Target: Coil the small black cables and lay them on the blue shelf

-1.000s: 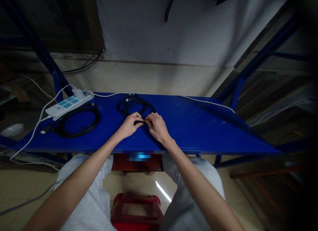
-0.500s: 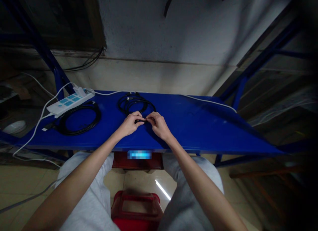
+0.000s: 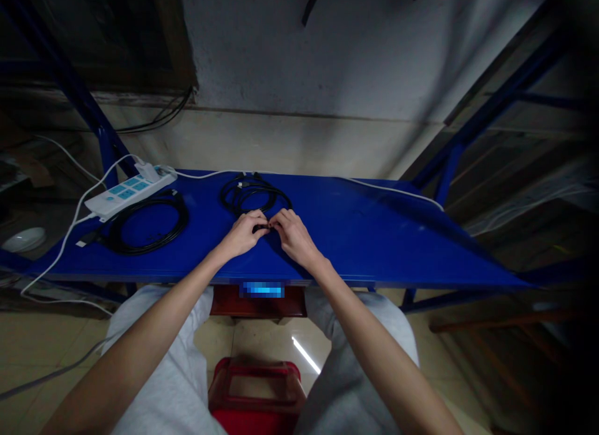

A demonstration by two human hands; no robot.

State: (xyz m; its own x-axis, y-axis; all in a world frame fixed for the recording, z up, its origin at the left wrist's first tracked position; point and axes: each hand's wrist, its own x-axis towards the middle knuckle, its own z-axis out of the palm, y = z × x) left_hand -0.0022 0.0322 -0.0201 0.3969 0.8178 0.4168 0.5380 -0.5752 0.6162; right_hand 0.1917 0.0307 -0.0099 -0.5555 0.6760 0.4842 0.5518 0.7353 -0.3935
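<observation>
black looped cable (image 3: 253,190) lies on the blue table (image 3: 384,235); on that cable's near side, left hand (image 3: 244,233) and right hand (image 3: 294,236) pinch one small dark piece (image 3: 262,227), grips narrow

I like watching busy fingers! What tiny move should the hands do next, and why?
Perhaps the right hand should gently pinch the tip of the small black piece. The left hand grips that piece between thumb and fingers, steadying it, and the right fingertips are close by its end. The fingers hide whether the right ones already hold it.
</observation>
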